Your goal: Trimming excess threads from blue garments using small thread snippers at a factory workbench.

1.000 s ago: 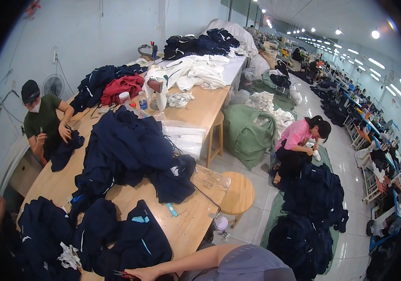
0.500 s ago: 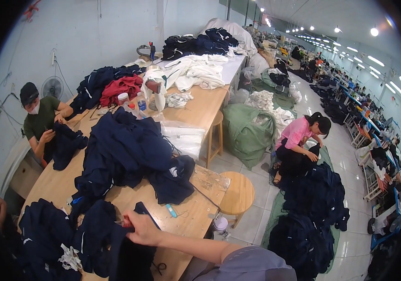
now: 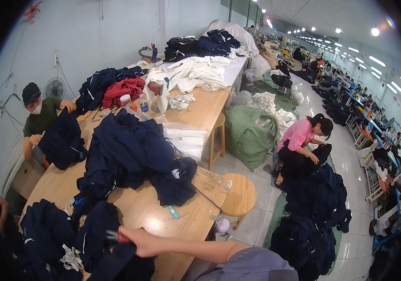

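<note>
From the lower edge my right hand (image 3: 139,242) reaches over the table's near end, closed around red-handled thread snips (image 3: 123,237). Their metal blades point left, blurred by motion. Beneath the hand lies a navy garment (image 3: 128,267); whether the fingers also grip its cloth cannot be made out. My left hand is out of the picture. More navy garments (image 3: 46,229) lie heaped to the left of the snips, with a bunch of white scraps (image 3: 71,257) on them. Farther up the table rises a larger navy pile (image 3: 128,150).
A turquoise tool (image 3: 173,212) lies near the wooden table's (image 3: 200,187) right edge. Beside it stands a round stool (image 3: 239,194). A person in green (image 3: 41,117) handles a navy garment at left; a person in pink (image 3: 299,133) sits by garments on the floor.
My right hand has shifted left and down with the snips. The cloth that stood up beside it now lies lower. The person in green has spread a garment out.
</note>
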Demonstrator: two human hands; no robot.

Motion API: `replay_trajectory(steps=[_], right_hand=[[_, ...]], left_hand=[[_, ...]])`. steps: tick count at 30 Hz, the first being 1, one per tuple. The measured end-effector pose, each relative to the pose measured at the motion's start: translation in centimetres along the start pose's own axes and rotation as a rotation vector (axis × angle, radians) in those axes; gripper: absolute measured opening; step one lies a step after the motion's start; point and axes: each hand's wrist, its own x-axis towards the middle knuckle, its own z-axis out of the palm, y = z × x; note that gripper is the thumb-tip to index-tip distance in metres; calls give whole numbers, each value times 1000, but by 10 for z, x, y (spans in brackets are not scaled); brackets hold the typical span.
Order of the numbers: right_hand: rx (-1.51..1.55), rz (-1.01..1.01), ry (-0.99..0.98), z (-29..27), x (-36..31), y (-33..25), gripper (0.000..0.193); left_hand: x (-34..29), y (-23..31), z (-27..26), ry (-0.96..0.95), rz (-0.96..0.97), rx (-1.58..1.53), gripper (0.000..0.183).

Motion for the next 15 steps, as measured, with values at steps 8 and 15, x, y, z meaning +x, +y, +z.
replay_trajectory(steps=[8,15], right_hand=[[-198,29,-352,66,-40,12,44],[-312,-130,-401,44,-18,-13,45]], left_hand=[[-84,62,75,-440,406,-766,56],[-86,41,83,-365,187,-810,26]])
